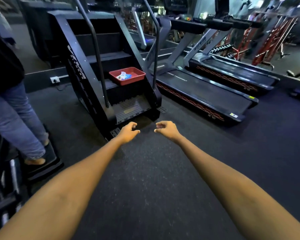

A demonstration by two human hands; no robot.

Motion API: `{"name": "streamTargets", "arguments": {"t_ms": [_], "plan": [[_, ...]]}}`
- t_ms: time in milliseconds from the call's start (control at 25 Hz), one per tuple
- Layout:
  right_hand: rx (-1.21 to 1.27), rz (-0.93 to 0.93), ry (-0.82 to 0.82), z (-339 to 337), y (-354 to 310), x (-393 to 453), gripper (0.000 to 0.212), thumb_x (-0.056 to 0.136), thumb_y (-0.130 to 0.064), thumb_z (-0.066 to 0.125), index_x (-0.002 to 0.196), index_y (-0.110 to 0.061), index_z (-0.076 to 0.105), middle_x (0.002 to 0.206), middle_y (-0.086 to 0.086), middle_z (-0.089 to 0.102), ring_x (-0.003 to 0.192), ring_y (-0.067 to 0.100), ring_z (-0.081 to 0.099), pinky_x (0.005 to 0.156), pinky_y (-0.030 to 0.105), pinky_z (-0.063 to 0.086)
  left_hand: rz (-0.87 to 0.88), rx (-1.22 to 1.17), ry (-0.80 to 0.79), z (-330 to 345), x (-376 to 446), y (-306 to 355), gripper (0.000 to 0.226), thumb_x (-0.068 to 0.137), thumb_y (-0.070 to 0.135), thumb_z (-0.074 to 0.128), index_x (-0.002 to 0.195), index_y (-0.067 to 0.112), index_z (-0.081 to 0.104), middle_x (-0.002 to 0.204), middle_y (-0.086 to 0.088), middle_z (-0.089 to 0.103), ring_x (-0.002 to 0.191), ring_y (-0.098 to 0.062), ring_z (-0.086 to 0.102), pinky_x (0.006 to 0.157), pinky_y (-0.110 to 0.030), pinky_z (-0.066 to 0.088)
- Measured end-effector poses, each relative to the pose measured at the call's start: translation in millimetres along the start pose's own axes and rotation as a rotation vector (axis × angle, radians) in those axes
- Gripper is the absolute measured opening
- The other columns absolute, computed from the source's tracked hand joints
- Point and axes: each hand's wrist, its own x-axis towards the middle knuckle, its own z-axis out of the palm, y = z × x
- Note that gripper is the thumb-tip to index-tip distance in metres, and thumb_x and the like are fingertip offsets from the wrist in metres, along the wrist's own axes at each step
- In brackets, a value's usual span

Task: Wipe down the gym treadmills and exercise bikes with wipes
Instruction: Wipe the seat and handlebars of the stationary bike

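Floor: dark speckled gym floor point(145, 179) fills the lower middle of the view, bare between the two forearms and on to the foot of the stair climber
Room: dim gym; red racks point(274, 40) stand blurred at the far right edge, detail hard to tell
Stair climber: black stair climber point(100, 66) stands straight ahead, its bottom step just beyond the hands, twin handrails rising to the top edge
Tray: red tray point(137, 76) sits on a middle step, toward the step's right edge
Wipes: wipes point(123, 76) lie inside the tray, a white and blue bundle, probably a packet
Treadmills: near treadmill point(206, 96) lies just right of the stair climber; far treadmill point(235, 73) runs beside it, with a narrow strip of floor between them
Left hand: left hand point(128, 131) hangs over the floor with fingers loosely curled, holding nothing
Right hand: right hand point(166, 129) is near it, apart, fingers loosely curled, also empty
Bystander: person in jeans point(16, 118) stands at the left edge on a low black platform point(47, 163)
Wall socket: socket point(55, 79) on the low wall left of the stair climber
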Motion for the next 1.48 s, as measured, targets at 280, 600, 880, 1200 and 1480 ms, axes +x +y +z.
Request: {"name": "streamTargets", "arguments": {"t_ms": [280,600,880,1200,1480], "plan": [[-0.017,-0.024,-0.050,-38,17,192,0.046,0.081,-0.013,0.071,0.124,-0.005,0.059,0.125,0.010,0.060,0.118,0.021,0.054,0.099,0.030,0.042,-0.015,-0.017,0.014,-9,182,37,0.047,0.095,0.018,0.056,0.138,0.010,0.041,0.144,-0.010,0.042,0.133,-0.023,0.038,0.102,-0.029,0.033],[-0.092,-0.130,-0.188,-80,2,430,0.046,0.079,-0.014,0.073,0.123,-0.005,0.060,0.124,0.009,0.061,0.115,0.020,0.056,0.091,0.023,0.041,-0.119,-0.101,0.184,-36,383,78,0.047,0.093,0.018,0.058,0.137,0.010,0.043,0.141,-0.011,0.045,0.129,-0.023,0.043,0.097,-0.027,0.036],[-0.122,-0.194,-0.292,-65,-20,602,0.047,0.079,-0.014,0.074,0.123,-0.006,0.060,0.124,0.009,0.062,0.114,0.019,0.057,0.089,0.019,0.039,-0.166,-0.127,0.288,-82,525,77,0.047,0.093,0.016,0.059,0.136,0.009,0.043,0.140,-0.011,0.045,0.126,-0.023,0.046,0.089,-0.023,0.036],[-0.136,-0.209,-0.360,-20,-63,809,0.047,0.079,-0.009,0.072,0.123,-0.002,0.059,0.125,0.011,0.061,0.113,0.020,0.058,0.093,0.022,0.041,-0.213,-0.098,0.334,-161,709,40,0.041,0.091,0.012,0.058,0.131,0.006,0.048,0.135,-0.013,0.052,0.122,-0.024,0.049,0.095,-0.023,0.035],[-0.138,-0.178,-0.416,17,-83,945,0.045,0.081,-0.005,0.068,0.124,0.000,0.057,0.125,0.013,0.060,0.113,0.022,0.057,0.095,0.025,0.043,-0.274,-0.070,0.302,-200,833,11,0.040,0.089,0.011,0.059,0.128,0.005,0.049,0.128,-0.012,0.055,0.115,-0.026,0.053,0.090,-0.024,0.038]]}}
